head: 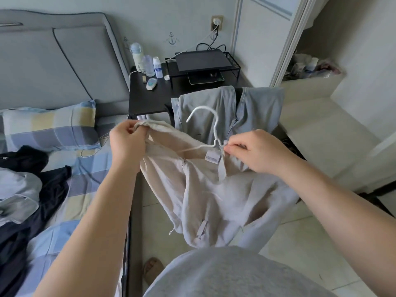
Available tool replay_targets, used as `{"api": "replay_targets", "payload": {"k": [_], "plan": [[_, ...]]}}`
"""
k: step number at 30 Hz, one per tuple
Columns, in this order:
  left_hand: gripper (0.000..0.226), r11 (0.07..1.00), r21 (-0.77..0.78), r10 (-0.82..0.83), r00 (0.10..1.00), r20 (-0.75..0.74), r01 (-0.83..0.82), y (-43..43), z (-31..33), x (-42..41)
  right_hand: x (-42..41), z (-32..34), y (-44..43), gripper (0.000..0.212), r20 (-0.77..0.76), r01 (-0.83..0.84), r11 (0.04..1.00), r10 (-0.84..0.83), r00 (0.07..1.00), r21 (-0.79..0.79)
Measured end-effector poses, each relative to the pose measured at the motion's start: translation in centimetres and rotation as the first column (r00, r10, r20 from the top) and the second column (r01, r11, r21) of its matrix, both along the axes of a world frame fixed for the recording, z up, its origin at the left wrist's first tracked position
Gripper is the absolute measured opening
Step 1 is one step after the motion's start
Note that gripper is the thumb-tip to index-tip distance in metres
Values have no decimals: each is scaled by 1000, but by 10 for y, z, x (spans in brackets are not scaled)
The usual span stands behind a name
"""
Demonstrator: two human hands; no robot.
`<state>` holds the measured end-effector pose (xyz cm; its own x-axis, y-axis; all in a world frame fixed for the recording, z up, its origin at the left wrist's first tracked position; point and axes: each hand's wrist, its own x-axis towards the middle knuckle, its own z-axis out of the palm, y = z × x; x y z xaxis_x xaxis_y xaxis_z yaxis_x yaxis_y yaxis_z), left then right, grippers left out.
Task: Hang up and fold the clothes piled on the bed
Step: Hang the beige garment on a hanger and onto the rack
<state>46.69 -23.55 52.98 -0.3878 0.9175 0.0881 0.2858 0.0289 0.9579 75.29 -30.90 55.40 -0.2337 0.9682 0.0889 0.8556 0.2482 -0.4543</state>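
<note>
Bed (90,181), left of your left hand (126,144), holds an unsorted pile (32,189); left grips the top (205,194), right hand (259,153) pinches it at the hanger (211,116).

The neck label (212,157) of the garment (205,196) carries print too blurred to read.

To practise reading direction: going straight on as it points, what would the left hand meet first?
Probably the black side table beyond the beige garment the left hand grips; depth is unclear.

Beige-grey garment (205,189), white hanger (211,125), blue-and-yellow checked pillow (49,127), black side table (150,95).
</note>
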Motion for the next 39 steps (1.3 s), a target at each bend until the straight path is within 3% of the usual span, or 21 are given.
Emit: {"api": "replay_targets", "payload": {"k": [2,3,6,9,11,13,14,18,24,26,29,31,34,37,39], "plan": [[22,992,101,-64,995,-75,71,-2,15,9,-9,-6,-1,38,113,49,997,-55,992,60],[21,984,127,-114,988,-102,126,-3,21,13,-12,-9,-2,39,71,70,994,-76,995,82],[14,913,15,-394,889,-233,409,-11,31,17,-12,-14,-2,42,-298,65,995,-41,954,72],[11,784,-45,-618,773,-143,619,-23,32,16,-10,-18,-6,40,-503,49,997,-10,864,64],[18,833,61,-487,781,-390,550,-26,24,14,-8,-18,-7,39,-569,46,997,-6,823,56],[24,846,129,-312,677,-667,517,-28,20,15,-6,-17,-6,38,-620,25,998,14,785,53],[24,824,140,-305,637,-708,549,-28,18,16,-7,-16,-6,39,-630,10,998,26,776,54],[12,747,218,-372,666,-646,628,-25,15,21,-6,-16,-2,39,-593,-8,997,51,803,75],[13,843,281,-285,824,-489,458,-20,17,-1,35,-14,7,26,-513,138,971,-18,858,197],[13,862,291,-267,860,-435,415,-19,20,-7,49,-16,9,10,-556,179,966,-46,830,188],[13,896,276,-236,899,-369,348,-19,22,-8,61,-29,9,47,-607,186,982,-147,781,2],[14,908,273,-214,912,-348,318,-20,22,-8,61,-43,7,44,-584,180,977,-213,784,-115],[13,912,265,-209,911,-355,313,-21,23,-8,58,-53,4,21,-578,317,944,-312,754,-95],[15,916,261,-206,914,-350,306,-21,21,-10,60,-48,6,12,-625,457,888,-385,678,-52],[17,920,266,-190,923,-334,286,-21,20,-10,63,-45,9,17,-586,504,864,-413,697,-9]]}}
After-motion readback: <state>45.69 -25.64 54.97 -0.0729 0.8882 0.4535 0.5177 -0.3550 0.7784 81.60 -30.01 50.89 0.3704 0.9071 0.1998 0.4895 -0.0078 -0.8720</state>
